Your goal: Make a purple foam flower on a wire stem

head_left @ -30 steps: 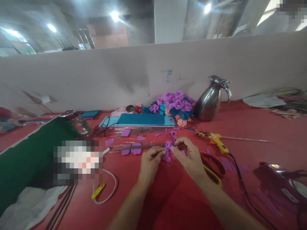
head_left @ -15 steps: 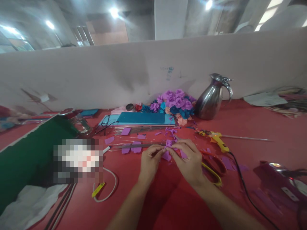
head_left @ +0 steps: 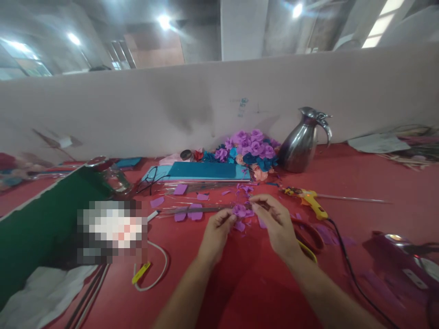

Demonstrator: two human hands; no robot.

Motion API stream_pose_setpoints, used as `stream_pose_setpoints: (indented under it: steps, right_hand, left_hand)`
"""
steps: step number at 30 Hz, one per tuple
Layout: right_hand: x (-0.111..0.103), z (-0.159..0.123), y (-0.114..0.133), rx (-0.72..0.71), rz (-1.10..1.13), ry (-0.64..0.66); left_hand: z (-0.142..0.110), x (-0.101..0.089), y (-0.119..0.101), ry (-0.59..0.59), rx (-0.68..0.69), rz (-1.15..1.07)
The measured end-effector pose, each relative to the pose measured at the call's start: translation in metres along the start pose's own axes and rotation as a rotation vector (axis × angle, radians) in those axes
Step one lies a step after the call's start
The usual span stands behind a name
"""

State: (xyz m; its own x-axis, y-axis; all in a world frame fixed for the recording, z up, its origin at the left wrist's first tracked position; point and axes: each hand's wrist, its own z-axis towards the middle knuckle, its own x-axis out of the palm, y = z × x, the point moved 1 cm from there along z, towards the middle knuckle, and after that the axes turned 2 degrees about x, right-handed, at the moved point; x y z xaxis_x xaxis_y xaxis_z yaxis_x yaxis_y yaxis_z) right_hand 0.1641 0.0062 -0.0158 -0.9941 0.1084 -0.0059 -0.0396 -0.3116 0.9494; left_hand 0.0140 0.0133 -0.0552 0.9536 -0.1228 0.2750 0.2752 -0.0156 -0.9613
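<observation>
A purple paper flower (head_left: 239, 210) is pinched at its left edge between the thumb and fingers of my left hand (head_left: 218, 228). My right hand (head_left: 277, 224) is just to the right of the flower, its thumb and forefinger closed together near the petals. Whatever those fingertips hold is too small to make out. Below the flower lies a loose purple paper petal (head_left: 240, 226). Scissors with red and yellow handles (head_left: 310, 235) lie partly hidden behind my right hand. More cut purple petals (head_left: 195, 211) rest left of my hands, over thin wire stems (head_left: 216, 209).
A yellow glue gun (head_left: 313, 203) with a black cord lies to the right. Behind are a steel jug (head_left: 302, 141), a heap of finished paper flowers (head_left: 255, 146) and blue paper sheets (head_left: 202, 170). Glasses (head_left: 151, 180) and a green board (head_left: 44, 228) stand left.
My right hand has drawn slightly right, away from my left hand. More of the flower now shows between them, while my left hand keeps its hold.
</observation>
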Motion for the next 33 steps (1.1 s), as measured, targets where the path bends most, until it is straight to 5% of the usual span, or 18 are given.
stream_pose_setpoints:
  steps: [5,22,33]
  right_hand:
    - [-0.0028,0.008,-0.0022,0.112,0.076,0.162]
    - [0.0042,0.0051,0.0025,0.284,0.181,0.145]
    - [0.0013,0.0078,-0.0036,0.307,0.039,0.206]
  left_hand:
    - [0.0026,-0.0016,0.0008,-0.012,0.015,0.056]
    - [0.0053,-0.0047,-0.0007,0.045,0.019,0.175]
    - [0.0076,-0.0082,0.0019,0.027,0.06,0.216]
